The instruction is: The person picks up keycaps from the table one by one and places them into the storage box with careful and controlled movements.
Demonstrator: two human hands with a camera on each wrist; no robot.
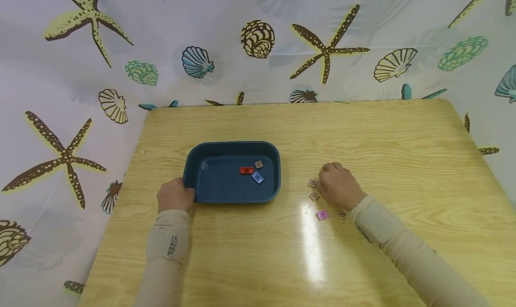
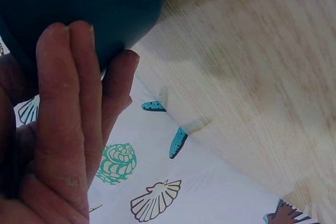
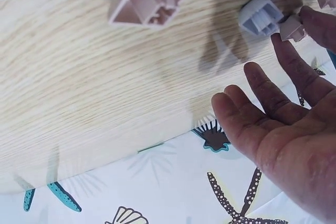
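Observation:
A dark blue tray (image 1: 225,202) stands on the table, and inside it lie a red keycap (image 1: 247,170), a blue keycap (image 1: 257,177) and a small beige keycap (image 1: 259,164). At its left front corner my left hand (image 1: 176,196) grips the rim. The left wrist view shows fingers (image 2: 60,93) against the outer wall of the tray (image 2: 110,3). Right of the tray, my right hand (image 1: 340,186) pinches a small keycap (image 3: 292,29) between thumb and index finger. Around it lie beige keycaps (image 1: 314,195) and a pink keycap (image 1: 322,214).
Another beige keycap (image 1: 341,214) lies by the right wrist. In the right wrist view a larger keycap (image 3: 150,1) shows its hollow underside. The wooden table (image 1: 383,141) ends at a cloth (image 1: 225,24) printed with shells and starfish.

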